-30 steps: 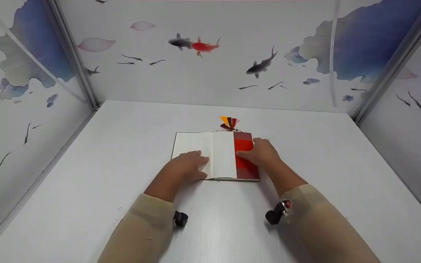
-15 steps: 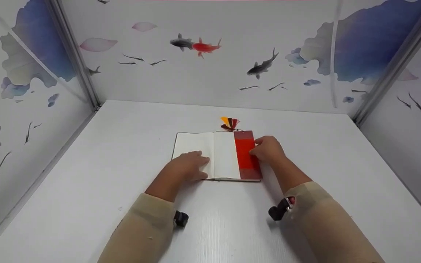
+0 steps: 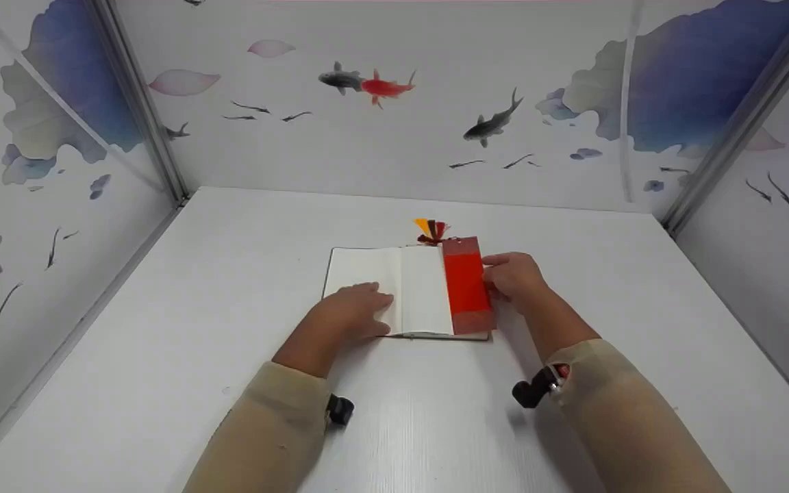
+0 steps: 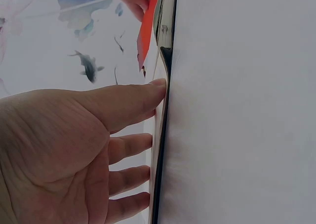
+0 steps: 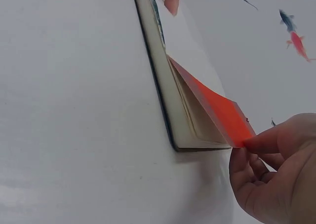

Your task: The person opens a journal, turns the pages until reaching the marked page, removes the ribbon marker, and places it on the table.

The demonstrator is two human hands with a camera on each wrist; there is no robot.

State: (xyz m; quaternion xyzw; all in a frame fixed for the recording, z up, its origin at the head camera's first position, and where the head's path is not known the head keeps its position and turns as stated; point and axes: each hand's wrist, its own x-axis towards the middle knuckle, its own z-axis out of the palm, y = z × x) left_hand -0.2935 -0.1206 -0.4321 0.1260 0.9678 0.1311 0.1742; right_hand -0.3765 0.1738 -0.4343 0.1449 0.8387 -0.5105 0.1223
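An open notebook (image 3: 425, 291) with blank cream pages lies on the white table. My left hand (image 3: 353, 311) rests on its left page, fingers extended; the left wrist view shows the thumb and fingertips (image 4: 158, 83) pressing the paper. Between thumb and fingers my right hand (image 3: 514, 277) pinches the right edge of a red bookmark (image 3: 466, 284). In the right wrist view the bookmark (image 5: 217, 108) tilts, its pinched edge raised off the right page. A tassel (image 3: 432, 229) of yellow, black and red threads hangs off its far end, beyond the notebook's top edge.
The white table (image 3: 230, 260) surrounds the notebook. Behind it stands a white wall (image 3: 394, 150) painted with fish, with further painted panels at both sides. A small black device (image 3: 340, 409) is worn at the left wrist, another (image 3: 535, 389) at the right.
My right hand has moved right, from lying over the bookmark to pinching its edge. The bookmark has shifted slightly right and its right edge has lifted. My left hand has stayed put.
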